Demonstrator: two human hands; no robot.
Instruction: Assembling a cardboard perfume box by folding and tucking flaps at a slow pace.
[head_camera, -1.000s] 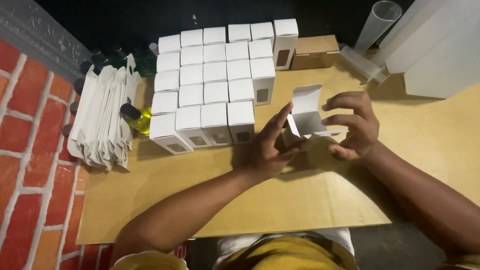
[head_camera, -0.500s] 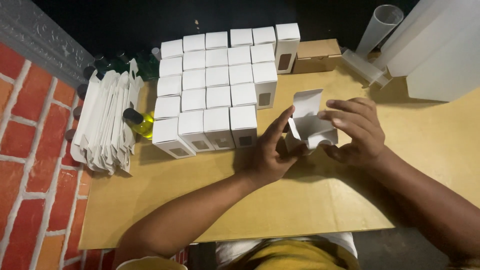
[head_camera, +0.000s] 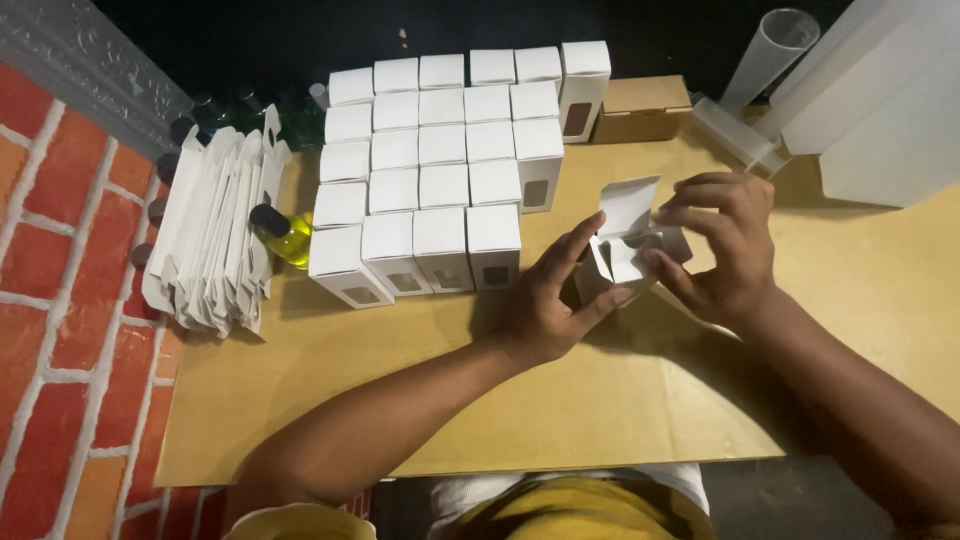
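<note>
Both hands are working on one small white carton (head_camera: 628, 245), holding it just above the brown table (head_camera: 560, 420) between them. The left hand (head_camera: 545, 300) is curling around the carton's near left side, fingers closed against its wall and the forefinger stretched up along the edge. The right hand (head_camera: 722, 250) is pinching it from the far right side, thumb and fingertips pressing on the folded flaps. So both grips are closed on the carton, neither hand open. The carton's top flap is standing up and open, tilting away from the person, and the side flaps are sticking out below it.

Just left of the held carton, and reaching away beyond it, a block of finished white boxes (head_camera: 445, 165) is standing upright in tight rows, the nearest ones showing small dark windows on their fronts. Further left of that block, a yellow bottle with a black cap (head_camera: 285, 235) is lying on its side, touching a stack of flat unfolded cartons (head_camera: 215, 235) leaning by the red brick wall (head_camera: 60, 330). Beyond the right hand, a brown cardboard box (head_camera: 645, 108) is sitting beside the last row of white boxes, and clear plastic tubes (head_camera: 760, 75) are lying and leaning near it, well apart from the hands.
</note>
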